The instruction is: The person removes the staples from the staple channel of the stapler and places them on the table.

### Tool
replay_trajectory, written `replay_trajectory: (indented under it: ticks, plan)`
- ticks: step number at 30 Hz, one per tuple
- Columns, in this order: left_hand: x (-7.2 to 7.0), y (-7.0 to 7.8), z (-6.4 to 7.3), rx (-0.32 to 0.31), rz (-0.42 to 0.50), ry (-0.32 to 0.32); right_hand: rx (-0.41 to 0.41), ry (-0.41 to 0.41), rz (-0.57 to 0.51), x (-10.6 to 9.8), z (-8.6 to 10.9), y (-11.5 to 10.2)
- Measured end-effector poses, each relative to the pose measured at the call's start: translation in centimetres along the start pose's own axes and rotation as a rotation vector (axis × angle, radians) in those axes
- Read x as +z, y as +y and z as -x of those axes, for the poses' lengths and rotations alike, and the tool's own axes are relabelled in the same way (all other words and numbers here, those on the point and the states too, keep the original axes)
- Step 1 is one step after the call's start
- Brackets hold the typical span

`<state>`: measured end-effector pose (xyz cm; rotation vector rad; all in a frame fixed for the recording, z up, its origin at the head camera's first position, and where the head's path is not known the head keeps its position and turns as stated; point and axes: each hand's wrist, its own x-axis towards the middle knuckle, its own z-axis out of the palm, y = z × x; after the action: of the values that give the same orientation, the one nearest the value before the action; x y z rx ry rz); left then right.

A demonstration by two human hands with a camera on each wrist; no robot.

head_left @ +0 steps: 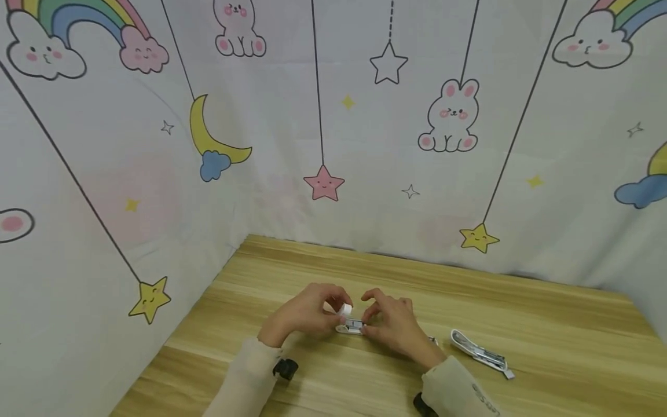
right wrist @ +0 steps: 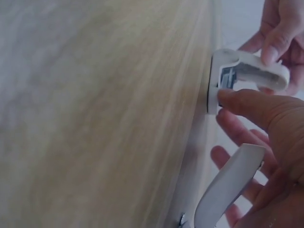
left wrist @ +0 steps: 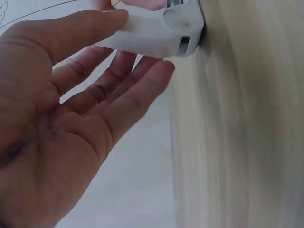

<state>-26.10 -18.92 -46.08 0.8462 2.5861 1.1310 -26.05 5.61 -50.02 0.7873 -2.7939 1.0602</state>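
Observation:
A small white stapler point(head_left: 352, 328) sits on the table with its top handle swung up and metal parts showing inside. My left hand point(head_left: 311, 310) pinches the raised handle between thumb and fingers; the left wrist view shows the thumb flat on the white handle point(left wrist: 147, 33). From the other side, my right hand point(head_left: 395, 322) grips the base end of this stapler point(right wrist: 221, 71), thumb on its near edge and fingers beyond. Part of what the right fingers do is hidden behind the thumb.
To the right lies another white stapler point(head_left: 482, 353), opened out. A further white piece with metal point(head_left: 433, 340) shows partly from behind the right wrist. Printed cloth walls point(head_left: 365, 220) border the wooden table point(head_left: 250, 266) at the left and back.

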Motion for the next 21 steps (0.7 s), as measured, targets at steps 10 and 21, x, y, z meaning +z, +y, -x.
replay_trajectory:
  ticks: [10,21]
  plan:
    - [-1.9,-0.8,0.9,-0.041,-0.075,-0.012,-0.015,-0.021,0.044,0.0,-0.1,-0.1]
    - [-2.4,-1.0,1.3,-0.068,-0.125,-0.028,-0.2,-0.052,0.131,0.0,0.4,0.2]
